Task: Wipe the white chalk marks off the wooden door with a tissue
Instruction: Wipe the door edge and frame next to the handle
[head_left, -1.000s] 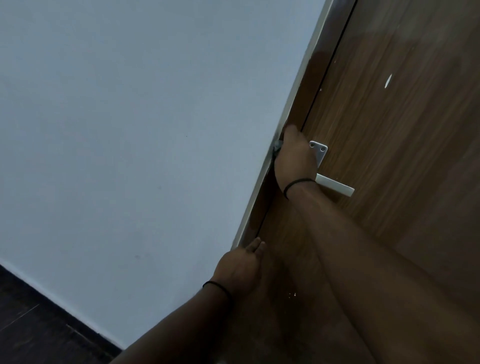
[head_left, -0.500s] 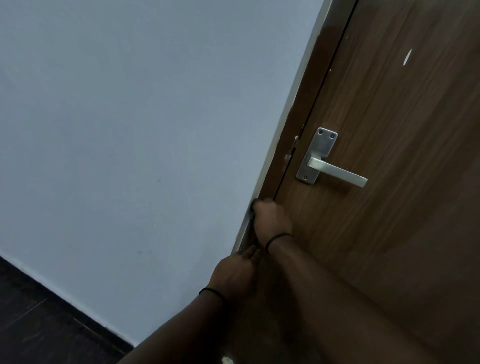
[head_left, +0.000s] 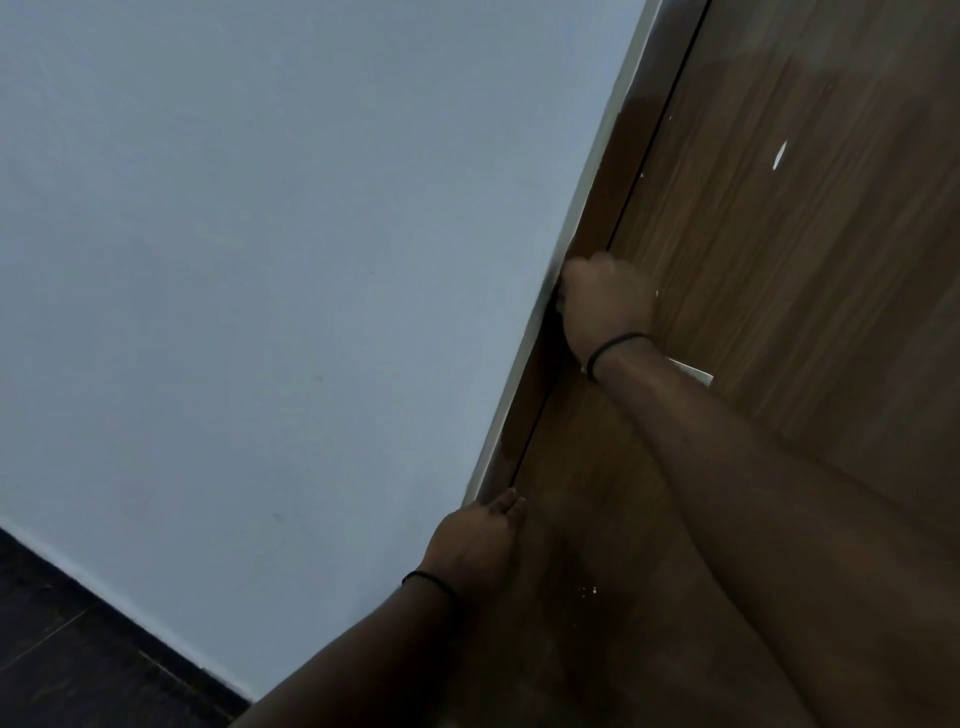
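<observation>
Brown wood-grain door fills the frame's right; one white chalk streak remains upper right. Fisted right hand rubs the door edge at centre; whether it grips a tissue, I cannot tell. Flat left hand braces below. Next, probably reach for the streak.

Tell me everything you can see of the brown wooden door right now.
The brown wooden door fills the right of the view, shut against its darker frame, with fine streaked grain. A white chalk mark sits high on it and small white specks lie lower down. The right hand, fisted, presses at its edge, hiding most of the metal handle. The left hand rests flat lower down.
</observation>
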